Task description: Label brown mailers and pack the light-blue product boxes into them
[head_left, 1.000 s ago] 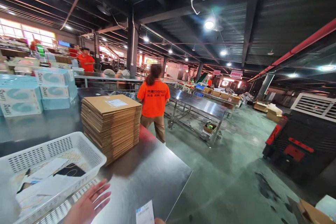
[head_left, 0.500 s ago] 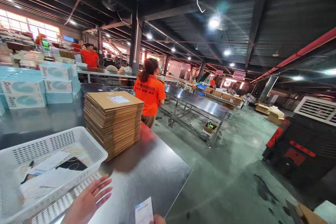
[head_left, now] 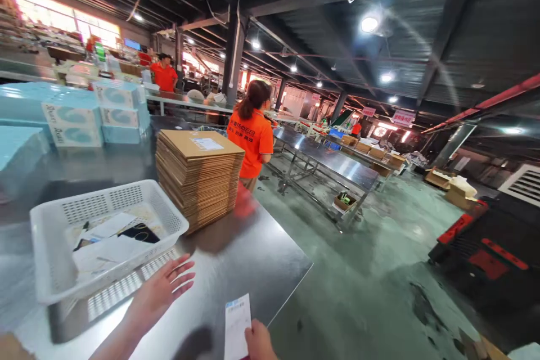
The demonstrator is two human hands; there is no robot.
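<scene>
My left hand (head_left: 162, 291) hovers open, fingers spread, just above the steel table (head_left: 248, 259) and beside the near edge of a white perforated plastic basket (head_left: 54, 259). The basket holds white papers and a dark flat item. My right hand (head_left: 258, 340) sits at the bottom edge of the view and pinches a small white paper slip (head_left: 236, 325) with a blue strip at its top, held upright over the table's near edge. A tall stack of flat brown cardboard sheets (head_left: 198, 171) stands behind the basket.
Light blue cartons (head_left: 97, 115) are piled at the table's far left. A person in an orange shirt (head_left: 251, 138) stands past the cardboard stack, another (head_left: 164, 74) farther back. Long steel tables (head_left: 329, 160) run into the hall. A black and red machine (head_left: 489, 253) stands right.
The view has swung left and dipped, so more of my right hand and the slip shows. My left hand stays open by the basket. The person in orange has turned rightward.
</scene>
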